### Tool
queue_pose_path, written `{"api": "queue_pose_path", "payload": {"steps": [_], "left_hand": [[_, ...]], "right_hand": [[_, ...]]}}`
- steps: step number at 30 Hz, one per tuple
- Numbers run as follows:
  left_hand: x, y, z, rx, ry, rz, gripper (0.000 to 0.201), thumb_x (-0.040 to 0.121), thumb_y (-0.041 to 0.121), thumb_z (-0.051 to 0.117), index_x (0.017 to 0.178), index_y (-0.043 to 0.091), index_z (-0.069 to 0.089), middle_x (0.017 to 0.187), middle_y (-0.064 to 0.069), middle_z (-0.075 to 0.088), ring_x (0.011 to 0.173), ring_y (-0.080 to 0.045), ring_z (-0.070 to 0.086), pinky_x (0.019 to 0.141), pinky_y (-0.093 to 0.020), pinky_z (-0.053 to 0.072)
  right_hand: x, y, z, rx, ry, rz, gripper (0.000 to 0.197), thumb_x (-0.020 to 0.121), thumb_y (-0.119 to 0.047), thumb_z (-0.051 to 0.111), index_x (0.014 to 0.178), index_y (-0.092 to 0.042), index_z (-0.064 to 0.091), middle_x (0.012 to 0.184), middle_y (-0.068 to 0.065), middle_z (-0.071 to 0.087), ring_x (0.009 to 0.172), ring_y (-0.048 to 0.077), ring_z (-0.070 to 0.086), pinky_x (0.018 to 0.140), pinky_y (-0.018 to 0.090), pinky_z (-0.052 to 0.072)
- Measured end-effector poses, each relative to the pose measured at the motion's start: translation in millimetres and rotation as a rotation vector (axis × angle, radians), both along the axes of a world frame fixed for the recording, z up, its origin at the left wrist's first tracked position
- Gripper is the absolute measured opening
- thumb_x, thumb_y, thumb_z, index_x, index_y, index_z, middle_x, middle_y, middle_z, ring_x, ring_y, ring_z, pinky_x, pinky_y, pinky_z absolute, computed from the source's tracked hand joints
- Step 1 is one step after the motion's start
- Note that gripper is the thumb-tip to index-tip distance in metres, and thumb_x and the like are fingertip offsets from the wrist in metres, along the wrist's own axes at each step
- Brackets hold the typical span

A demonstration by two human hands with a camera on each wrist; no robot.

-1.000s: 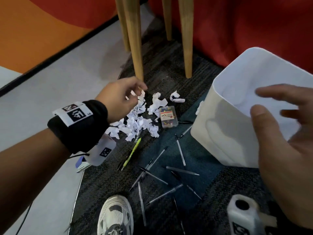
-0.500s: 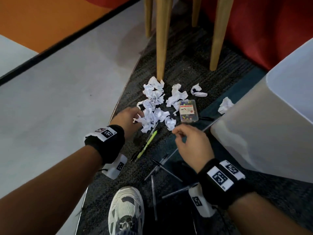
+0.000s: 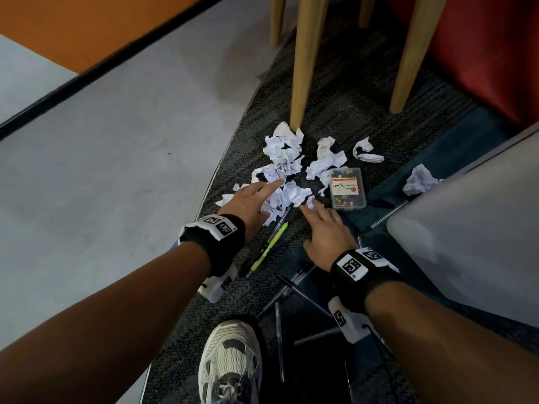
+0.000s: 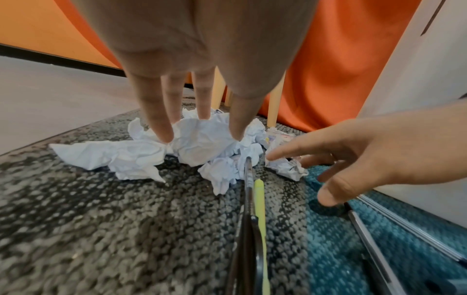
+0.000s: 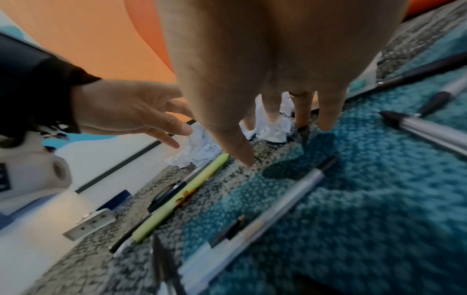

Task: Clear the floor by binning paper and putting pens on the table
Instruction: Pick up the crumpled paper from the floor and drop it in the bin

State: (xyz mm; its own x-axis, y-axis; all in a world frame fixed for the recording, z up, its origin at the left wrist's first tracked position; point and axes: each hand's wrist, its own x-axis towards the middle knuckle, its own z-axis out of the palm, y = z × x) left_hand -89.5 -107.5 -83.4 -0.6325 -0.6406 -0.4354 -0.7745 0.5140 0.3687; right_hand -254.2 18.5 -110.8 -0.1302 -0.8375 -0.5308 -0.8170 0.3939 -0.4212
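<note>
Floor: smooth grey surface [image 3: 110,158] on the left, meeting dark speckled carpet [image 3: 344,91] along a curved edge; a teal carpet patch [image 3: 455,141] lies to the right. Orange wall [image 3: 73,21] with black skirting strip [image 3: 87,74]. Pale wooden legs [image 3: 302,62] stand on the carpet. Red fabric [image 3: 481,48] behind. Dim lighting.

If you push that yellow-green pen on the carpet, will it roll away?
Probably not far. The slim yellow-green pen is round, so it could roll sideways, but the rough dark grey carpet should slow it, and a black pen lies right alongside. It looks stiff and light, so the left hand's fingers could likely lift it easily.
</note>
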Motion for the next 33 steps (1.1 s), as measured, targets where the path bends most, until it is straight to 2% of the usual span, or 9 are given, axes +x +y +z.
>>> {"api": "queue_pose_path", "payload": {"steps": [7, 10, 13, 16, 18, 21, 25, 29, 33], "left_hand": [[-1.6, -1.6, -6.2, -0.021, -0.112, -0.002, 0.041, 0.093, 0.023, 0.056, 0.131, 0.036, 0.049, 0.118, -0.003, 0.048, 0.114, -0.027, 0.046, 0.097, -0.042, 0.043], [-1.0, 0.9, -8.0, -0.006, -0.096, 0.043, 0.033, 0.089, 0.02, 0.059, 0.121, 0.027, 0.056, 0.114, -0.006, 0.05, 0.108, -0.03, 0.052, 0.093, -0.04, 0.046], [1.4, 3.7, -7.4, -0.019, -0.065, 0.09, 0.032, 0.088, 0.017, 0.06, 0.119, 0.022, 0.056, 0.115, -0.008, 0.048, 0.101, -0.032, 0.057, 0.085, -0.034, 0.046], [3.0, 5.1, -3.3, -0.048, -0.051, 0.133, 0.034, 0.09, 0.015, 0.055, 0.124, 0.019, 0.053, 0.123, -0.009, 0.047, 0.104, -0.032, 0.056, 0.085, -0.03, 0.043], [2.5, 6.1, 1.8, -0.058, -0.053, 0.148, 0.034, 0.094, 0.017, 0.051, 0.128, 0.018, 0.049, 0.128, -0.009, 0.051, 0.111, -0.031, 0.055, 0.088, -0.031, 0.042], [0.3, 9.4, 12.4, -0.068, -0.047, 0.197, 0.035, 0.096, 0.02, 0.047, 0.131, 0.017, 0.046, 0.126, -0.013, 0.059, 0.112, -0.031, 0.056, 0.087, -0.031, 0.043], [-8.0, 19.4, 34.3, -0.112, -0.008, 0.209, 0.037, 0.097, 0.026, 0.047, 0.134, 0.021, 0.044, 0.124, -0.011, 0.061, 0.109, -0.031, 0.059, 0.085, -0.031, 0.044], [-31.5, 37.5, 70.5, -0.138, 0.162, 0.249, 0.038, 0.097, 0.03, 0.048, 0.134, 0.023, 0.044, 0.131, -0.005, 0.055, 0.11, -0.025, 0.059, 0.094, -0.036, 0.048], [-65.3, 57.0, 116.5, -0.156, 0.423, 0.163, 0.034, 0.096, 0.026, 0.051, 0.129, 0.021, 0.048, 0.124, -0.001, 0.052, 0.092, -0.018, 0.061, 0.083, -0.034, 0.05]], "right_hand": [[-4.3, 10.0, -4.9, -0.082, 0.018, -0.032, 0.045, 0.092, -0.021, 0.06, 0.136, -0.021, 0.051, 0.148, -0.004, 0.035, 0.129, 0.029, 0.038, 0.105, 0.041, 0.039], [-3.8, 13.9, -6.7, -0.105, 0.019, -0.035, 0.028, 0.093, -0.024, 0.06, 0.121, -0.017, 0.062, 0.134, -0.003, 0.047, 0.119, 0.027, 0.044, 0.098, 0.036, 0.041], [-2.8, 16.3, -9.2, -0.134, 0.01, -0.079, 0.009, 0.093, -0.013, 0.058, 0.099, -0.015, 0.064, 0.116, 0.001, 0.053, 0.106, 0.029, 0.05, 0.083, 0.036, 0.043], [-3.4, 19.4, -14.7, -0.163, 0.016, -0.119, 0.021, 0.085, 0.002, 0.056, 0.092, -0.018, 0.053, 0.101, 0.006, 0.056, 0.093, 0.033, 0.056, 0.067, 0.033, 0.037], [-3.2, 22.9, -15.3, -0.181, -0.013, -0.175, 0.036, 0.082, 0.004, 0.059, 0.107, -0.021, 0.051, 0.109, 0.007, 0.051, 0.092, 0.033, 0.056, 0.068, 0.035, 0.04], [-4.2, 27.1, -12.8, -0.143, -0.074, -0.264, 0.058, 0.083, 0.002, 0.062, 0.133, -0.023, 0.051, 0.125, 0.01, 0.047, 0.102, 0.032, 0.057, 0.084, 0.036, 0.048], [-8.9, 34.5, -2.2, -0.255, -0.113, -0.316, 0.038, 0.085, -0.001, 0.063, 0.116, -0.022, 0.068, 0.111, 0.006, 0.06, 0.096, 0.028, 0.06, 0.088, 0.034, 0.05], [-16.8, 40.7, 32.4, -0.473, -0.207, -0.51, 0.033, 0.086, 0.004, 0.061, 0.103, -0.02, 0.075, 0.115, 0.002, 0.061, 0.103, 0.021, 0.06, 0.092, 0.017, 0.043], [-35.8, 53.6, 89.8, -0.682, -0.311, -0.601, 0.043, 0.087, 0.008, 0.055, 0.098, -0.027, 0.075, 0.104, -0.017, 0.055, 0.096, 0.003, 0.058, 0.092, 0.026, 0.052]]}}
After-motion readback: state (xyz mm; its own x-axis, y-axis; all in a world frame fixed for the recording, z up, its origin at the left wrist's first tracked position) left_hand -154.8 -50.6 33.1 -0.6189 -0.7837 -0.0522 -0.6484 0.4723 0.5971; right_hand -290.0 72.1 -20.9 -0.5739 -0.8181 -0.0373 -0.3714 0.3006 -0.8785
